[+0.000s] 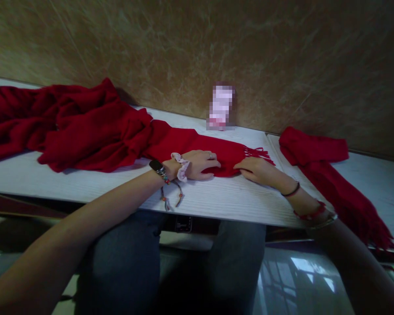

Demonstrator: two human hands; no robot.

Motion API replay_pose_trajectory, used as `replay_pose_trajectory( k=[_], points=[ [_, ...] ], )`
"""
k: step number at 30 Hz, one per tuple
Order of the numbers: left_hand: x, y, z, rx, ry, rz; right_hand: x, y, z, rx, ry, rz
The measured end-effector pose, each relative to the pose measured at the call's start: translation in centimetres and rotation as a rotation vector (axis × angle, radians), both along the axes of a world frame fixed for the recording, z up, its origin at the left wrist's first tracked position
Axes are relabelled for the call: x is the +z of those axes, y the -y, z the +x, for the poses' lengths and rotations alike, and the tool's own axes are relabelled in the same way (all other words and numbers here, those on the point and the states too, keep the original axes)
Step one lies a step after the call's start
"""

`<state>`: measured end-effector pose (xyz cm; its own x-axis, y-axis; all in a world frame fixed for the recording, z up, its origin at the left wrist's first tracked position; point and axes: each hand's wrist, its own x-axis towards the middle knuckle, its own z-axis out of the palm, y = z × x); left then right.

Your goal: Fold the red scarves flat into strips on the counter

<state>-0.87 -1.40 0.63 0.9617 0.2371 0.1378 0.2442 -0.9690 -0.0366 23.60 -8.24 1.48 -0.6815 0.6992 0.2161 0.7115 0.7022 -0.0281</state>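
Observation:
A red fringed scarf lies along the white wood-grain table, its flat end spread out and its left part heaped in loose folds. On the flat part rests my left hand, fingers stretched out and slightly apart over the fabric. My right hand is at the scarf's near edge, close to the fringe, with its fingers curled together on the cloth. Its fingertips are partly hidden against the fabric.
A second red fringed piece of cloth lies folded at the right, its fringe near the front edge. A blurred pinkish object leans on the brown marbled wall. Below the table edge a dark phone-like screen shows between my knees.

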Motion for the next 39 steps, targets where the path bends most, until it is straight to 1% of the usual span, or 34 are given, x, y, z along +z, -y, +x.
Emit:
replay_pose_trajectory(
  k=[2, 4, 7, 11, 14, 17, 20, 22, 24, 26, 28, 31, 36, 39],
  points=[
    [0.2, 0.2, 0.0, 0.034, -0.022, -0.015, -0.2, -0.1, 0.0, -0.047, -0.081, -0.018],
    [0.5, 0.3, 0.0, 0.063, -0.03, -0.042, -0.4, 0.0, 0.1, -0.064, -0.119, -0.022],
    [0.5, 0.3, 0.0, 0.085, 0.004, -0.089, -0.6, 0.4, 0.3, -0.029, -0.11, 0.024],
    [0.1, 0.1, 0.0, 0.12, 0.065, -0.169, -0.9, 0.7, 0.6, 0.028, -0.027, 0.098],
    [0.0, -0.1, 0.2, 0.158, 0.085, -0.215, -1.0, 0.6, 0.8, 0.026, -0.035, 0.09],
    [0.2, 0.0, 0.3, 0.172, 0.086, -0.218, -1.0, 0.5, 0.9, -0.003, -0.098, 0.076],
    [0.2, 0.2, 0.3, 0.138, 0.072, -0.211, -0.7, 0.7, 0.8, -0.013, -0.111, 0.04],
    [0.1, 0.3, 0.3, 0.096, 0.057, -0.178, -0.6, 0.8, 0.7, 0.033, -0.086, -0.002],
    [-0.2, 0.3, 0.3, 0.05, 0.044, -0.108, -0.5, 0.8, 0.6, 0.085, -0.062, -0.027],
    [-0.4, 0.2, 0.3, 0.006, 0.032, -0.034, -0.6, 0.8, 0.6, 0.104, -0.048, -0.015],
    [-0.5, 0.1, 0.3, -0.023, 0.019, -0.003, -0.7, 0.7, 0.7, 0.096, -0.034, 0.011],
    [-0.7, -0.1, 0.3, 0.001, 0.05, -0.079, -0.6, 0.6, 0.8, 0.081, -0.041, 0.021],
    [-1.1, -0.5, 0.2, 0.119, 0.139, -0.33, -0.4, 0.8, 0.5, 0.07, -0.057, -0.007],
    [-1.1, -0.4, 0.1, 0.125, 0.134, -0.352, -0.5, 1.0, 0.1, 0.052, -0.008, 0.036]
  ],
)
